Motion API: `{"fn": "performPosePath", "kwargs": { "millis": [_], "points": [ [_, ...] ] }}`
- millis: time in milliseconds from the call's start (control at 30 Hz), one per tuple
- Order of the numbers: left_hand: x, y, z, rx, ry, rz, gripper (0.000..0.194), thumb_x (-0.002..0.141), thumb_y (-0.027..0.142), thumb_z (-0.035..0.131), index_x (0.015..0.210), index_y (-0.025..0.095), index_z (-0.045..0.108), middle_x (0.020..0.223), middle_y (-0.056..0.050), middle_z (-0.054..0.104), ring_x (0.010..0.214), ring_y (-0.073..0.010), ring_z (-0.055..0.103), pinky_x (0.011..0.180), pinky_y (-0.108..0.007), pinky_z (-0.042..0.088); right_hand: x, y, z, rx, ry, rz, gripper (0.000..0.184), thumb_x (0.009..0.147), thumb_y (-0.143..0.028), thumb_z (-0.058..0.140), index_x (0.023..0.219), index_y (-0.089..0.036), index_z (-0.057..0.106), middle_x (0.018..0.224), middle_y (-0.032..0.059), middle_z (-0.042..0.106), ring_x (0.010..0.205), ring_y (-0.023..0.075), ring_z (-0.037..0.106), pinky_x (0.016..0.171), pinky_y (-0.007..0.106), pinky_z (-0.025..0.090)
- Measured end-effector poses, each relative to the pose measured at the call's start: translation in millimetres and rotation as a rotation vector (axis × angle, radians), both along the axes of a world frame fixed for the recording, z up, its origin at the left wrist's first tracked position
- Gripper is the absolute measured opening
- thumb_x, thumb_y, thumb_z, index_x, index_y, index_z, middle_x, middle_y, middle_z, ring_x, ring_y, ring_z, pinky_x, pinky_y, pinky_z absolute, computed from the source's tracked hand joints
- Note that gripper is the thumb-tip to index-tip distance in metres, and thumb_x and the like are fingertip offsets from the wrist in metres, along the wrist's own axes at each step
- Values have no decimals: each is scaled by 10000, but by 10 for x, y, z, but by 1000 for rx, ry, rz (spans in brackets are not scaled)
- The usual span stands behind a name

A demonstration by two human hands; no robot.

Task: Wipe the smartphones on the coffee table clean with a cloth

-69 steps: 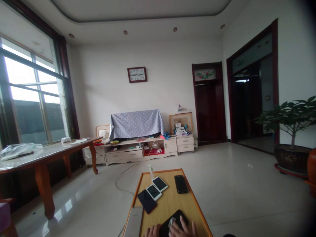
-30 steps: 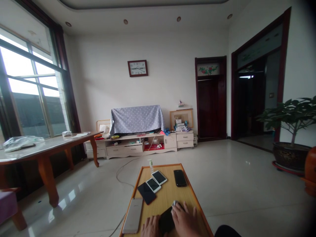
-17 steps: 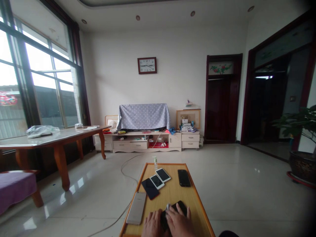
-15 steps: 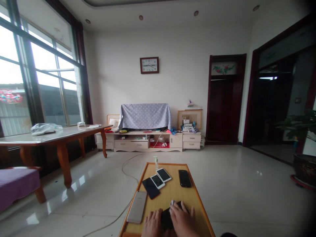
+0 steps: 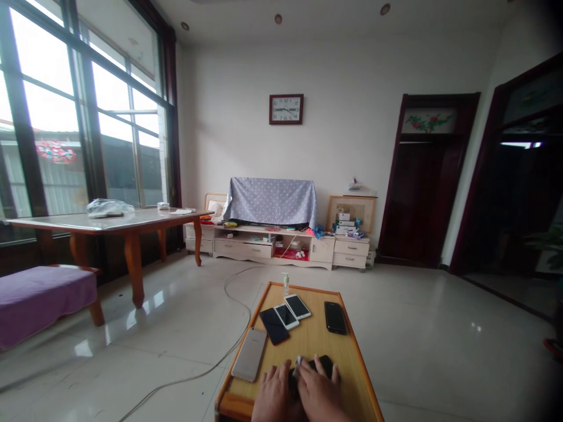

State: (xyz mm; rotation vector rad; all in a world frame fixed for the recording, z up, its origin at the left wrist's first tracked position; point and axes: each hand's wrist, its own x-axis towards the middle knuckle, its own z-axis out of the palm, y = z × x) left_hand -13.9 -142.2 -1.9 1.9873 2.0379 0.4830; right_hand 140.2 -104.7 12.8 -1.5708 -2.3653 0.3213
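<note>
Phone (image 5: 325, 364) — black, lying at the near end of the table (image 5: 308, 340), partly under both hands. The right hand (image 5: 320, 391) presses a pale wad (image 5: 298, 360) onto it with its fingers; the left hand (image 5: 271, 391) has narrow-set fingers at its left side — whether they grip, I cannot tell. Left of them lies a silver phone (image 5: 249, 354).
</note>
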Motion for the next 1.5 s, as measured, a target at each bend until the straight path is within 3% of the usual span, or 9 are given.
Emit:
{"fn": "performPosePath", "kwargs": {
  "millis": [167,333,400,667,933,1000,1267,1367,1500],
  "points": [
    [18,-5,-37,19,-22,29,915,689,522,595,1529,221,398,1513,-66,523,1411,-309,399,1177,-404,274,81,56,39,24,-67,-177,511,1023,-448,246,1408,-395,578,1528,-28,504,1492,391,309,1125,812,103],
    [1,-29,-22,12,-11,-14,780,780,443,511,1526,238,410,1555,-44,483,1400,-287,409,1192,-396,242,-118,-134,-19,-45,1,43,506,1022,-397,253,1463,-446,497,1535,-43,493,1501,321,316,1166,761,78],
    [-3,-39,-2,8,-16,-28,749,799,445,491,1517,241,424,1562,-43,476,1395,-286,415,1193,-400,241,-139,-155,-43,-62,-3,54,511,1019,-373,255,1468,-461,483,1538,-54,487,1509,309,299,1171,756,57],
    [21,-58,33,70,-53,12,850,669,476,602,1470,221,471,1419,-63,591,1314,-299,471,1159,-421,292,227,176,-41,-32,-119,-318,532,1031,-424,199,1459,-388,513,1601,-34,399,1522,338,261,1119,781,217],
    [-11,-72,64,39,-36,-24,691,810,506,476,1449,242,493,1471,-52,557,1316,-273,477,1134,-381,301,-170,-172,-9,-66,-41,23,509,1011,-388,268,1461,-444,501,1549,-39,478,1513,301,291,1184,726,99],
    [-19,-67,71,24,-35,-28,703,802,516,488,1452,247,488,1488,-48,542,1320,-273,474,1137,-384,303,-188,-171,-18,-68,-30,32,501,1014,-397,269,1452,-467,501,1538,-50,493,1509,308,300,1172,744,97],
    [-15,-72,82,13,-59,4,880,677,545,608,1483,233,447,1448,-74,570,1342,-314,447,1160,-445,284,244,250,-168,-30,-131,-336,521,1024,-437,221,1481,-429,472,1620,-24,371,1525,344,247,1102,787,233],
    [-21,-72,56,45,-74,10,849,674,519,617,1460,231,472,1422,-71,591,1326,-316,457,1160,-450,281,159,148,-134,-41,-138,-275,523,1020,-417,226,1471,-419,490,1609,-32,389,1529,334,239,1119,781,211],
    [-47,-67,35,62,-84,-18,722,756,521,549,1422,246,507,1395,-60,611,1289,-287,490,1106,-395,339,-125,-118,-48,-89,-96,-43,521,998,-376,272,1465,-443,493,1571,-68,435,1523,313,260,1164,761,113]
  ]
}}
